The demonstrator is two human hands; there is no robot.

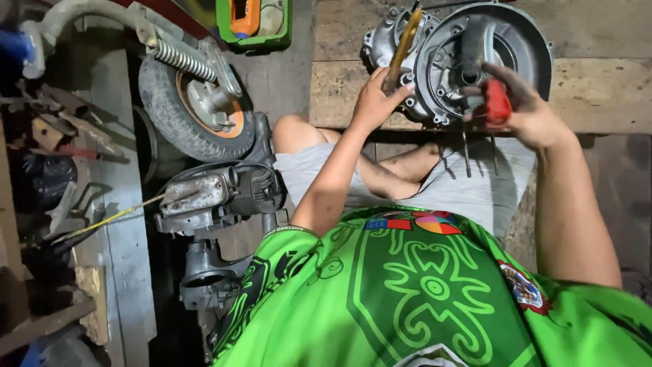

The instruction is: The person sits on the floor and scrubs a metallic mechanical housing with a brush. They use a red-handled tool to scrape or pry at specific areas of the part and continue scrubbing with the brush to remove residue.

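- A grey engine casing (475, 61) with a round cover lies on a worn wooden platform (598, 88), directly under both sets of fingers.
- The left hand (372, 102) is curled tight around a yellow-handled tool (403, 47), its shaft leaning against the casing's left edge.
- The right hand (526, 109) is closed on a red-handled tool (497, 102) over the casing's lower right rim.
- Left of the fingers, on the dark concrete floor (278, 81), lie a small wheel (193, 102) and another engine block (217, 197).
- A green crate (255, 27) sits beyond the wheel.

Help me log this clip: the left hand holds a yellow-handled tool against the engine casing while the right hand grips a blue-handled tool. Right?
Not quite. In the head view the right hand grips a red-handled tool, not blue. The left hand does hold the yellow-handled tool against the engine casing.
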